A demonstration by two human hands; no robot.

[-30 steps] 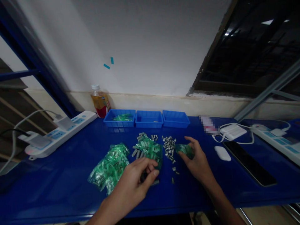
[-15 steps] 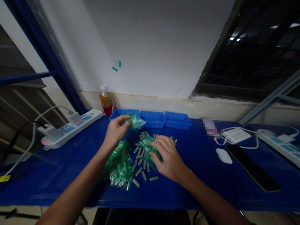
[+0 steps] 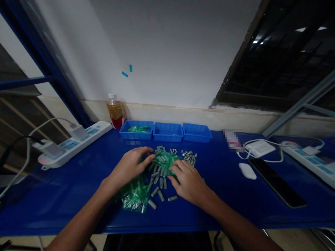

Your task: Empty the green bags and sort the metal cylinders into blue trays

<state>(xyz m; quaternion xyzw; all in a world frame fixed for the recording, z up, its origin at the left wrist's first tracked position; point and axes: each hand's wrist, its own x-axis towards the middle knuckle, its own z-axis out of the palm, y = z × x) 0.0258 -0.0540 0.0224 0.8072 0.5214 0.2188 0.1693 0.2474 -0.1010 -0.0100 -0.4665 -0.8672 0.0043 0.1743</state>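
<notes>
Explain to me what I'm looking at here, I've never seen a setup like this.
There's no machine here: a person works with two bare hands, seen from a camera worn on the head, looking forward and down. On the blue table lie loose metal cylinders, a heap of small screws and a pile of green bags. Three blue trays stand behind, with a phone off to the right. The left hand and right hand are on either side of another green bag, fingertips close to it; whether either grips it, I can't tell.
</notes>
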